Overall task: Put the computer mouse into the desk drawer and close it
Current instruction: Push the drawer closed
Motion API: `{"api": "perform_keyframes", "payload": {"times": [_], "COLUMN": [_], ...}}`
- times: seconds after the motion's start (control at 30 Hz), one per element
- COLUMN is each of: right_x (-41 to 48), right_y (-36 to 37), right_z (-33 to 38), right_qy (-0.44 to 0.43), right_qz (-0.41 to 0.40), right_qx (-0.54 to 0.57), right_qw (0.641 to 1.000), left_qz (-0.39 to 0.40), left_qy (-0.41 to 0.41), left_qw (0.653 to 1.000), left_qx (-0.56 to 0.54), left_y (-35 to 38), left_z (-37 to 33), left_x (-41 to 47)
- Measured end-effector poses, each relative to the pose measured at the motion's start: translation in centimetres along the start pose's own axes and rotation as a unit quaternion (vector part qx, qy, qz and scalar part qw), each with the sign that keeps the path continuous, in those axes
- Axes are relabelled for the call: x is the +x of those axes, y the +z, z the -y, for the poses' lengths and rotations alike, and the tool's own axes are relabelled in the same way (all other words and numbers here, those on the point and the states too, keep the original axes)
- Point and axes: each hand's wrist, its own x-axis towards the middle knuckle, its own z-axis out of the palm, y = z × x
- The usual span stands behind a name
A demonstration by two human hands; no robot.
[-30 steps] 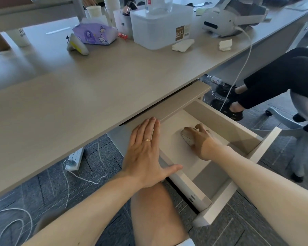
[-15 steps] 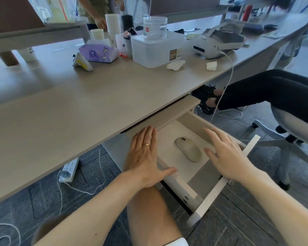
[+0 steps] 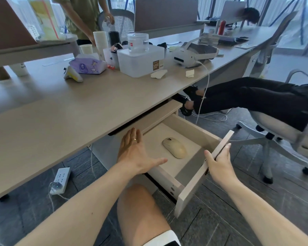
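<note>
A cream computer mouse point(image 3: 175, 147) lies alone on the floor of the desk drawer point(image 3: 194, 185), which stands pulled far out from under the desk point(image 3: 64, 112). My left hand point(image 3: 133, 153) rests flat, fingers spread, on the drawer's left side wall near the desk edge, holding nothing. My right hand point(image 3: 218, 161) grips the top edge of the drawer's front panel point(image 3: 210, 158), thumb on the inner face and fingers on the outer face. The mouse sits between my two hands, touching neither.
A seated person's legs point(image 3: 247, 96) and an office chair point(image 3: 274, 135) are just right of the drawer. My bare knee point(image 3: 140, 206) is below the drawer. A power strip point(image 3: 60, 180) lies on the floor. A plastic box point(image 3: 140, 58), headset point(image 3: 194, 54) and tissue pack point(image 3: 86, 65) sit on the desk.
My right hand let go of the mouse inside the drawer, drew back and took hold of the drawer's front panel. The view tilted up. My left hand stayed on the drawer side.
</note>
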Motion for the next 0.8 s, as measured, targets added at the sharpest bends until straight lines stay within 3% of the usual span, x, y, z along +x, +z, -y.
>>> {"api": "perform_keyframes", "payload": {"times": [0.17, 0.33, 0.8], "right_x": [0.2, 1.0, 6.2], "right_y": [0.3, 1.4, 9.3], "right_z": [-0.1, 1.0, 6.2], "right_qy": [0.078, 0.089, 0.083], "right_qz": [0.047, 0.086, 0.107], "right_qx": [0.112, 0.156, 0.182], "right_qw": [0.99, 0.98, 0.974], "left_qz": [0.042, 0.052, -0.032], "left_qy": [-0.004, 0.003, 0.08], "left_qw": [0.999, 0.998, 0.996], "left_qx": [-0.013, -0.016, -0.002], "left_y": [-1.7, -2.0, -1.1], "left_z": [0.3, 0.7, 3.1], "left_x": [0.4, 0.1, 0.7]}}
